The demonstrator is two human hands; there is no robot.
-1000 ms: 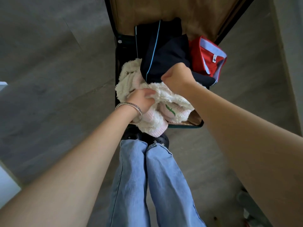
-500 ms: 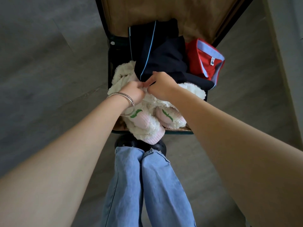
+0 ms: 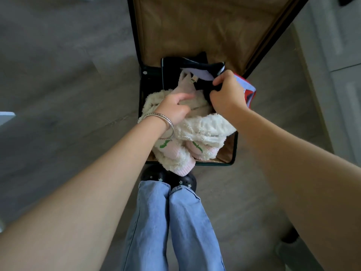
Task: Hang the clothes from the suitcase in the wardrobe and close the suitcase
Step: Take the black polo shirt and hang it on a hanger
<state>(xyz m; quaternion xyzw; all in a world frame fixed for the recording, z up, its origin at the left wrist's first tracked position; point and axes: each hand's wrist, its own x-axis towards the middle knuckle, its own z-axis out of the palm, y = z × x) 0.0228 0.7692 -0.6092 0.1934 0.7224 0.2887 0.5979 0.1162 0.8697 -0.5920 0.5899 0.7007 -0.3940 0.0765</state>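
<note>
An open suitcase (image 3: 233,153) lies on the floor in front of my feet, its tan-lined lid (image 3: 205,28) raised at the back. A fluffy cream jacket (image 3: 203,130) with pink cuffs fills its near half. My left hand (image 3: 174,107), with a bangle on the wrist, grips the jacket's inner lining near the collar. My right hand (image 3: 226,92) is closed on a dark navy garment (image 3: 197,64) and folds it back off the jacket. A red garment (image 3: 251,92) peeks out behind my right hand, mostly hidden.
Grey plank floor (image 3: 68,85) lies left of the suitcase. White cabinet fronts (image 3: 340,55) run along the right. My jeans (image 3: 175,222) and black shoes (image 3: 170,178) touch the suitcase's near edge. A dark and pale object (image 3: 289,249) sits low right on the floor.
My right hand has lifted the navy garment back and to the right, uncovering the jacket's collar and lining. My left hand has shifted up onto the lining. The view has tilted up the lid.
</note>
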